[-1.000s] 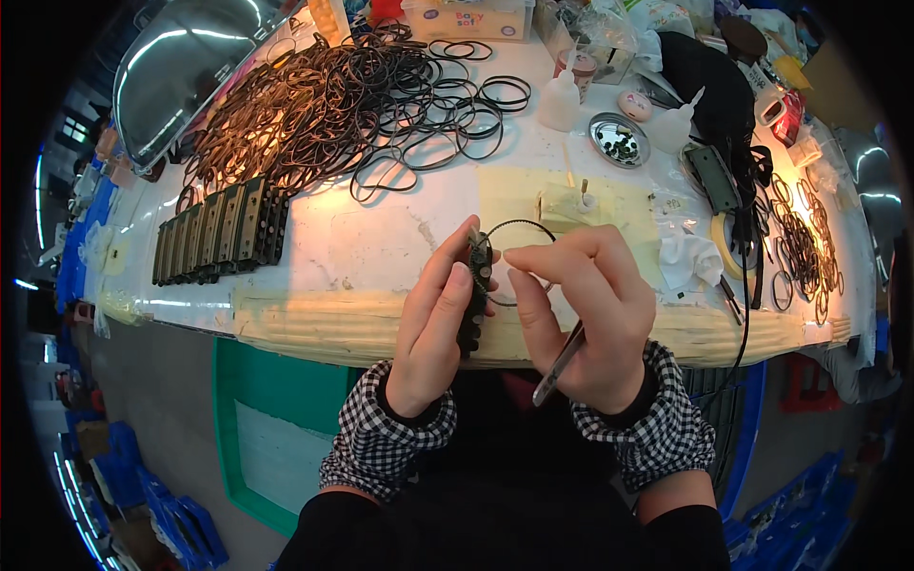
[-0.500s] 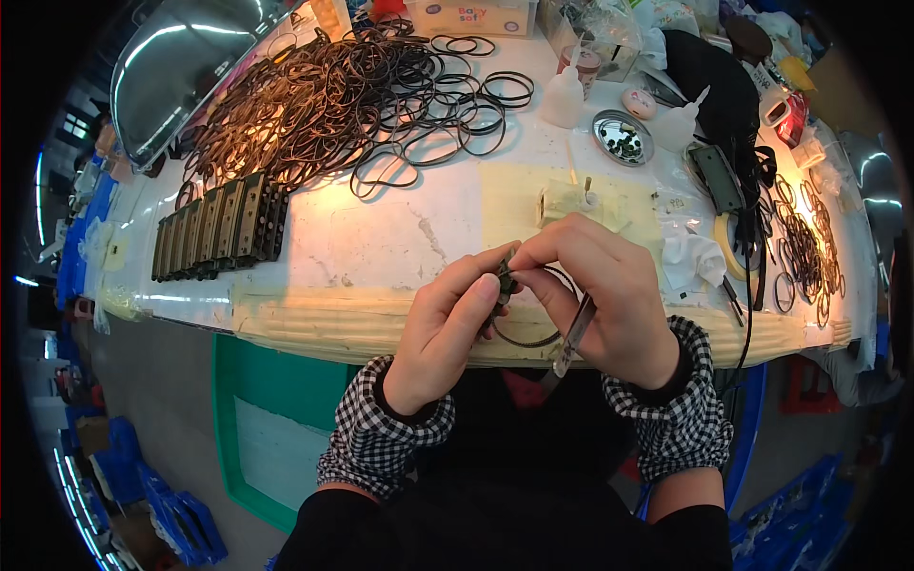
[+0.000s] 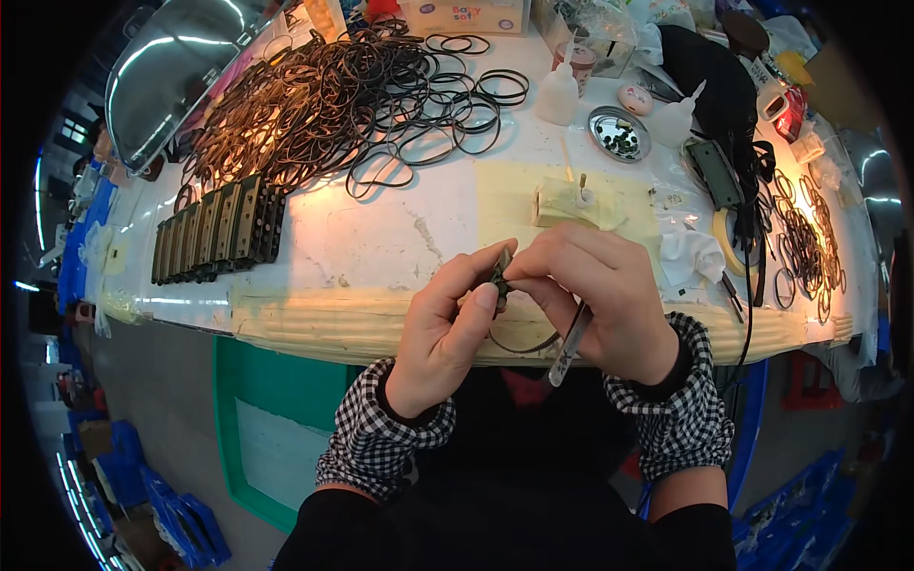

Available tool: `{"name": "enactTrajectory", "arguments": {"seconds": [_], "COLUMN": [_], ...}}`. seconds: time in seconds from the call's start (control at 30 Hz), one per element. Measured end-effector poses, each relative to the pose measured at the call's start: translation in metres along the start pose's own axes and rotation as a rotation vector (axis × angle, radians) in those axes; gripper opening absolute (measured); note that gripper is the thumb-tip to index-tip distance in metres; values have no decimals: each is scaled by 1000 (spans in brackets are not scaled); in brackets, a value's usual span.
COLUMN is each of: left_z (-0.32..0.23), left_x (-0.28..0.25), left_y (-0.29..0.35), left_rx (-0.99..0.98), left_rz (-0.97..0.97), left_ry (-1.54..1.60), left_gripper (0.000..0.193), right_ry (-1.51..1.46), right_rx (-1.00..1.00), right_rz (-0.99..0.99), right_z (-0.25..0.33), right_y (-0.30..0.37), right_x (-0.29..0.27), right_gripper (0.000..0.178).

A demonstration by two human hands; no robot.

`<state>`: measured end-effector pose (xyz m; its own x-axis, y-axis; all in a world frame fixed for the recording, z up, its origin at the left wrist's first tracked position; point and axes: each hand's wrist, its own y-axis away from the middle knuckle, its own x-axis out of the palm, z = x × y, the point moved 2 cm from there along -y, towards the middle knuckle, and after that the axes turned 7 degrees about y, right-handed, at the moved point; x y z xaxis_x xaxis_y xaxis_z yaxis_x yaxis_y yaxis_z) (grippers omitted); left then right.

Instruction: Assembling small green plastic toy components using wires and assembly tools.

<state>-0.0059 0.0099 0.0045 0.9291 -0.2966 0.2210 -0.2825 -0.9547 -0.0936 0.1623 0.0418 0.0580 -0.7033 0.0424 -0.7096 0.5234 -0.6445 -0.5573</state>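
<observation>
Left grip (image 3: 446, 328) is clamped on a narrow, dark-green block (image 3: 501, 277), mostly finger-hidden, above the table (image 3: 362, 238); right grip (image 3: 598, 300), closed around silver tweezers (image 3: 566, 358), meets it, a thin dark band (image 3: 524, 350) curving below.

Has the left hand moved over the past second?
Yes: the left hand has shifted rightward, farther from the row of olive-green parts standing on the table.

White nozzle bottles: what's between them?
Head view: a round dish of dark bits and a pinkish round thing lie between the left bottle and right bottle.
</observation>
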Motion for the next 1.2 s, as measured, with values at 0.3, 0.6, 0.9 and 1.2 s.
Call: {"name": "enactTrajectory", "arguments": {"seconds": [0.3,0.6,0.9,1.2], "left_z": [-9,0,2,2], "left_x": [7,13,12,12], "left_y": [-3,-9,-7,-11], "left_rx": [-42,64,42,5], "left_rz": [-47,-235,-239,-241], "left_ry": [304,180,244,229], "left_gripper": [45,47,45,45], "right_ry": [3,124,51,240], "right_rx": [76,147,162,-55], "right_rz": [-261,-192,-55,72], "right_z": [13,30,34,32], "right_y": [-2,19,19,27], "right_x": [-1,26,32,38], "right_gripper": [14,16,11,14]}}
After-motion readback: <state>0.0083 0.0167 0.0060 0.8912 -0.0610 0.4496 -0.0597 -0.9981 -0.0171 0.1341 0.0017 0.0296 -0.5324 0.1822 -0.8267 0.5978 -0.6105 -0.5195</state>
